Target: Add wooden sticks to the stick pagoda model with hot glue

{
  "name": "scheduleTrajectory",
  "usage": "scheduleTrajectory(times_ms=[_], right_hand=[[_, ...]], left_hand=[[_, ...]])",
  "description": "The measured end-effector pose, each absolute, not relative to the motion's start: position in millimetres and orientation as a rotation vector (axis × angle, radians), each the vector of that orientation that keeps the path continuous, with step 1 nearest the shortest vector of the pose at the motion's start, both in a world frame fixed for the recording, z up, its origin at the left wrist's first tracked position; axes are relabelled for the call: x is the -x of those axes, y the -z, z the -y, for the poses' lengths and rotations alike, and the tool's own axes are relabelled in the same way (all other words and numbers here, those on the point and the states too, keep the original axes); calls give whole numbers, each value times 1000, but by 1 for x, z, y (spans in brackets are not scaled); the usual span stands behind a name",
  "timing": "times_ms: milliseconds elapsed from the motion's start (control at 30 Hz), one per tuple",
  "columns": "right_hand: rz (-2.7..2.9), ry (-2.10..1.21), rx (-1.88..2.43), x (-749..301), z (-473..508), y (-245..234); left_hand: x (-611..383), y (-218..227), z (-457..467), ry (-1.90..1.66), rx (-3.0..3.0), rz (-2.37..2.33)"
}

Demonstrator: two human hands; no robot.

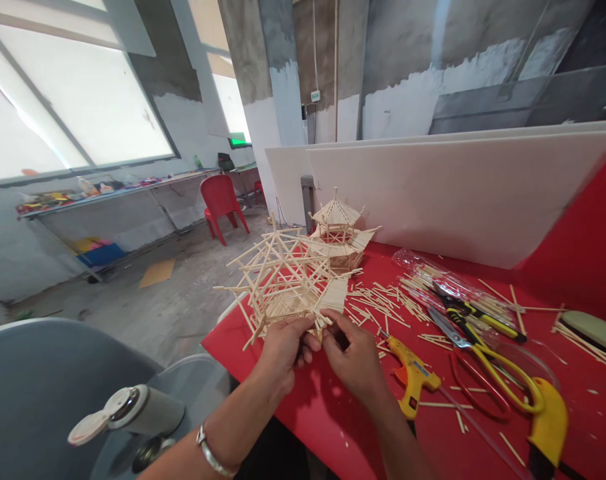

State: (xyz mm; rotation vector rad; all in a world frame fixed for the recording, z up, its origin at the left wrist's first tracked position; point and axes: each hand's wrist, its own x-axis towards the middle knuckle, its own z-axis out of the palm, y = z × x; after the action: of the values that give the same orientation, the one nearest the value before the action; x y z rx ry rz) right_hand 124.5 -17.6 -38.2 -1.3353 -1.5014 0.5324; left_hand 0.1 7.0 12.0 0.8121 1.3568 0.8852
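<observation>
A half-built pagoda model (277,273) of thin wooden sticks stands at the red table's near left edge. Its roof is an open frame, with one lower eave panel (335,293) covered in sticks laid side by side. My left hand (287,350) is closed on the model's near corner, thumb on top and fingers curled below. Beside it my right hand (353,353) pinches at the same corner, where short stick ends (321,320) show; whatever lies between its fingertips is hidden. A yellow glue gun (411,373) lies just right of my right hand.
Behind stands a roofed stick pagoda (337,230). Loose cut sticks (383,301), scissors (483,363), pliers (470,313) and a yellow-handled tool (550,420) lie on the red table (327,427). White boards (433,193) line its back. A white flask (150,408) sits at lower left.
</observation>
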Motion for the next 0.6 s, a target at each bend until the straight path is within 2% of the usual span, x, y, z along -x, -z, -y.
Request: scheduleTrajectory(times_ms=[600], right_hand=[[1492,-531,1328,-124,19,39]], left_hand=[[0,-10,-7,-890,-819,-1361]])
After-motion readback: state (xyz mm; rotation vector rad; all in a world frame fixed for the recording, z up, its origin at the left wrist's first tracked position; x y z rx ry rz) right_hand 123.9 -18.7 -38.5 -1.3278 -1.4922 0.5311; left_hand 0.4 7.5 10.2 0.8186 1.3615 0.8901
